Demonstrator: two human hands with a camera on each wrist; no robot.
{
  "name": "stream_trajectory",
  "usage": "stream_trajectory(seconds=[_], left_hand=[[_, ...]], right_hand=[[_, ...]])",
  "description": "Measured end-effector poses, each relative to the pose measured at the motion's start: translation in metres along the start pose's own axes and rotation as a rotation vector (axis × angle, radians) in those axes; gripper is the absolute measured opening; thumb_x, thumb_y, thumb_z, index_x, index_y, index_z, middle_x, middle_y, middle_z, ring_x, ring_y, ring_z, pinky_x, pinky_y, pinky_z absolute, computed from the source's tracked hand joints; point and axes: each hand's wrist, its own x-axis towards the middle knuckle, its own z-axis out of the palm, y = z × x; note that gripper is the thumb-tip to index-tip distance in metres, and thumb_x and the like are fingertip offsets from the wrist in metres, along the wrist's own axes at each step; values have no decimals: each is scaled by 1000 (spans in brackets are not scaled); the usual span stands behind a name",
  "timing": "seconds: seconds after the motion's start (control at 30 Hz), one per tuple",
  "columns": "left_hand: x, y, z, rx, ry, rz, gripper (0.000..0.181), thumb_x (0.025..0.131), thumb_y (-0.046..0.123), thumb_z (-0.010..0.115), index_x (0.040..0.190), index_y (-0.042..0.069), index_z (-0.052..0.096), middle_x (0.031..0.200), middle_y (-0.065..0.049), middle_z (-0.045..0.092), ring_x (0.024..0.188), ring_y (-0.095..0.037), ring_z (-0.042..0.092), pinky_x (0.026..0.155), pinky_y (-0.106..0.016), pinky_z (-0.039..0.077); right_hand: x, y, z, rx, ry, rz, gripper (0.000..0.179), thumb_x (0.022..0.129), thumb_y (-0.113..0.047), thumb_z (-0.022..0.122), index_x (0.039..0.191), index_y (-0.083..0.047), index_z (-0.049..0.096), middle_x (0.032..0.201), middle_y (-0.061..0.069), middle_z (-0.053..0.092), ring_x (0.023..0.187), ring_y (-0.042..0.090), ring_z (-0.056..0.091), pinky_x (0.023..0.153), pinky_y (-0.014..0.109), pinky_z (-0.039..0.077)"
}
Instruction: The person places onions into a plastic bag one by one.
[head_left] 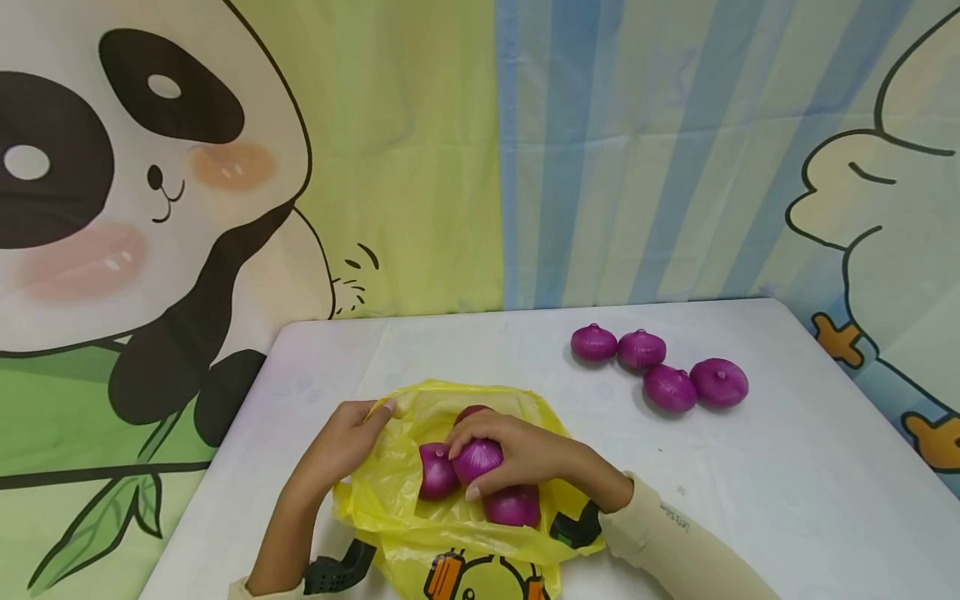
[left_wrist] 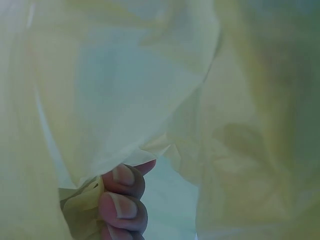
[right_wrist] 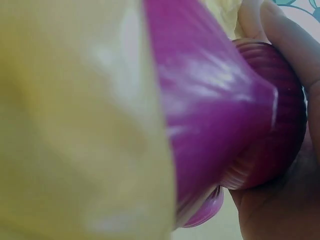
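A yellow plastic bag (head_left: pixel 390 492) lies with its mouth spread open at the front of the table. My left hand (head_left: pixel 341 446) grips the bag's left rim; in the left wrist view its curled fingertips (left_wrist: pixel 125 205) press on the thin film. Over the bag's mouth, my right hand (head_left: pixel 517 450) holds a purple onion (head_left: pixel 477 461), fingers on its far side and thumb on the near side. Around it in the bag sit another onion (head_left: pixel 435 475) at left, one onion (head_left: pixel 513 507) nearer me and a darker round one (head_left: pixel 471 412) partly hidden behind the hand. The right wrist view shows the held onion (right_wrist: pixel 270 120) against my palm.
Several purple onions (head_left: pixel 669 389) stand in a loose group on the white table (head_left: pixel 480 350), right of the bag toward the back. Behind the table hangs a printed curtain (head_left: pixel 420 167) with a panda and stripes. Dark wrist devices (head_left: pixel 337 571) sit close to the bag.
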Motion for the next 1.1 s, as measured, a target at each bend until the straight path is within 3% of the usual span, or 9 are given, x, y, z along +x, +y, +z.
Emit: stream_trajectory(seconds=[0.23, 0.5, 0.8, 1.1], left_hand=[[0, -1, 0, -10, -3, 0, 44, 103, 39, 48, 100, 0, 68, 70, -10, 61, 59, -23, 60, 55, -36, 53], [1, -1, 0, -6, 0, -2, 43, 103, 38, 49, 94, 0, 67, 67, -9, 59, 56, -23, 59, 53, -36, 53], [1, -1, -1, -2, -3, 1, 45, 103, 39, 48, 84, 1, 63, 63, -8, 55, 53, -20, 55, 51, -35, 51], [1, -2, 0, -10, -4, -5, 45, 103, 39, 48, 82, 1, 61, 63, -8, 55, 54, -20, 55, 51, -34, 51]], right_hand=[[0, 1, -2, -75, 6, 17, 47, 81, -30, 81, 121, -18, 60, 141, 6, 48, 132, 18, 37, 96, 31, 45], [-4, 3, -2, -81, 24, 21, 63, 82, -31, 80, 135, -11, 54, 149, 6, 41, 144, 26, 23, 106, 37, 36], [-4, 2, -3, -147, 104, 16, 49, 87, -26, 76, 130, -9, 58, 141, 5, 49, 137, 20, 36, 108, 36, 34], [-11, -3, -10, -96, 183, -32, 40, 90, -21, 73, 125, -7, 60, 137, 6, 54, 134, 22, 41, 106, 39, 37]])
